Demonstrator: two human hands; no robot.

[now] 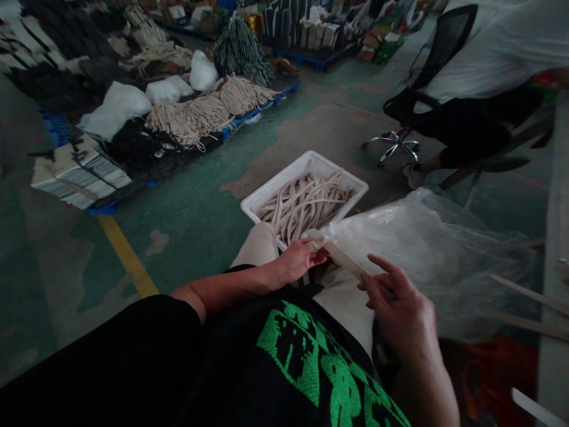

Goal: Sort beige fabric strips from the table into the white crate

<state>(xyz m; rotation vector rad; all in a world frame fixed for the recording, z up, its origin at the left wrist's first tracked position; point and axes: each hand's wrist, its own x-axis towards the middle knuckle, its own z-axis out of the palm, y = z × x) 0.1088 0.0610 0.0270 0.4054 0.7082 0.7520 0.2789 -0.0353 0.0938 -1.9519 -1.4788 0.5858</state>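
Note:
A flat beige strap (345, 261) stretches between my two hands above my lap. My left hand (299, 260) is closed round one end, where a pale looped part sticks out past the fingers. My right hand (398, 299) pinches the strap farther along between thumb and fingers, its index finger pointing outward. Just beyond my left hand, a white plastic bin (253, 209) holds a tangled heap of beige straps (306, 201). Clear plastic sheeting (400, 237) lies to the right of the bin, behind my right hand.
Blue pallets at the upper left carry bundled beige cords (191, 118), white bags (118, 107) and a tied stack (80, 172). A person sits on a wheeled black chair (406, 112) at the upper right. A table edge (553, 237) runs along the right. Yellow tape (127, 255) marks the floor.

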